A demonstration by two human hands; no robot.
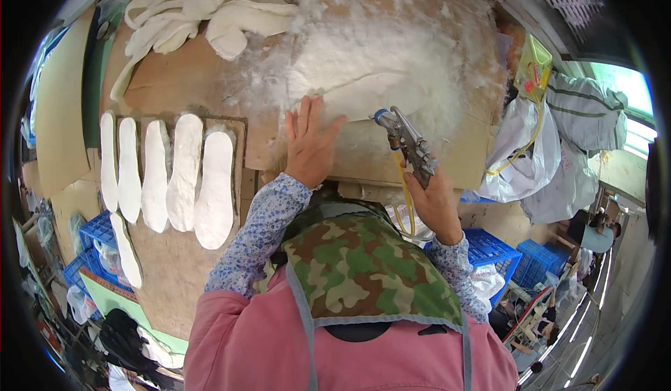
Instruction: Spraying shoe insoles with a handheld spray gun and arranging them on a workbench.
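Observation:
A white fleecy insole-shaped piece (381,96) lies on the cardboard-covered work surface, amid a wide patch of white fluff. My left hand (309,143) rests at its left end, fingers stretched out and touching its near edge. In my right hand (435,199) is a metal spray gun (412,146) with a blue ring at its nozzle, which points toward the piece from the near right. From the gun a yellow hose (404,199) runs down. Whether spray is coming out cannot be made out.
Several white insoles (215,188) are laid in a row on a brown board (168,272) at the left. A heap of white fleece strips (189,13) lies at the far left. White plastic bags (528,153) and blue crates (489,255) stand at the right. People work farther off.

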